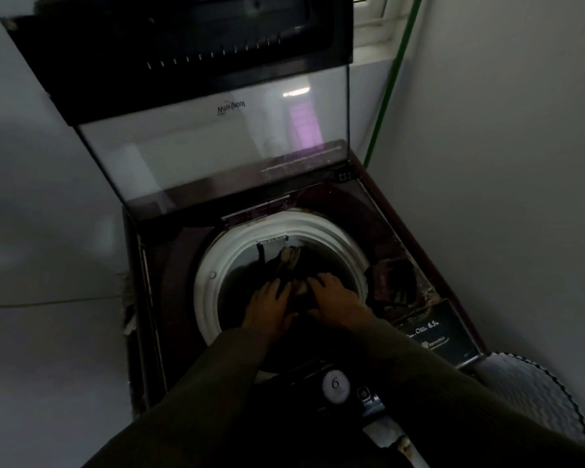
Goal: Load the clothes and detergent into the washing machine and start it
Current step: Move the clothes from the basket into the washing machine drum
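Both of our hands are deep in the round mouth of a dark maroon top-loading washing machine (169, 265), its clear glass lid (200, 146) standing raised against the wall behind. Our left hand (269, 309) and right hand (335, 298) lie side by side, just apart, on a heap of dark clothes (291, 261) inside the white plastic drum rim (210, 275). On each hand the fingers are spread and fairly straight, laid flat on the cloth and closed around nothing. Dark olive sleeves (200, 383) run from the bottom edge over the machine's black front control panel (365, 400), where a round white sticker (334, 384) bears a "6". A dark striped bundle (390, 282) sits on the machine's right deck, just beside the rim (the dim light keeps us from telling what it is). A thin green hose (389, 86) climbs the right rear corner, and a grey ribbed object with a scalloped edge (527, 393) stands near the machine's front right corner.
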The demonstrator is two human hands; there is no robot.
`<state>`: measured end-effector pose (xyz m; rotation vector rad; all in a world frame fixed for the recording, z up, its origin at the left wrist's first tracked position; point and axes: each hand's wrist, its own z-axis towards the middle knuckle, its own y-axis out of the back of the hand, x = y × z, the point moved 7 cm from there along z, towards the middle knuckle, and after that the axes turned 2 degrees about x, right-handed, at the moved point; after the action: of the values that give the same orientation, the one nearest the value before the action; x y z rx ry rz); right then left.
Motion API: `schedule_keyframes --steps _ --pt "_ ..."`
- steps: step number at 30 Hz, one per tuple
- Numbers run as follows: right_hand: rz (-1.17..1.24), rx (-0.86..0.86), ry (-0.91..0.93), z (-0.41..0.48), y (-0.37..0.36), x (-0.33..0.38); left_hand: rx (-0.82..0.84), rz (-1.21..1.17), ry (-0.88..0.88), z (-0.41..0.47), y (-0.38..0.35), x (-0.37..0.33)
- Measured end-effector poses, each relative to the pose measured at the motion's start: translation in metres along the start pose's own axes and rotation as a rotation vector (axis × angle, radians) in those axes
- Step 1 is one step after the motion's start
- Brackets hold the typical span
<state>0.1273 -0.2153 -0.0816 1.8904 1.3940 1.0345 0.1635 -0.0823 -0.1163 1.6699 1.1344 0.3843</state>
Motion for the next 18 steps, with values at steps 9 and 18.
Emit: schedule_keyframes --steps 9,18 --pt "-0.090 -0.411 -0.066 -0.069 0.053 -0.036 -0.274 0.066 -0.115 -0.015 0.060 -0.081" --pt "0.010 -0.616 -0.248 -0.142 0.079 -0.120 -0.418 0.037 -0.279 -0.015 0.089 -0.177"
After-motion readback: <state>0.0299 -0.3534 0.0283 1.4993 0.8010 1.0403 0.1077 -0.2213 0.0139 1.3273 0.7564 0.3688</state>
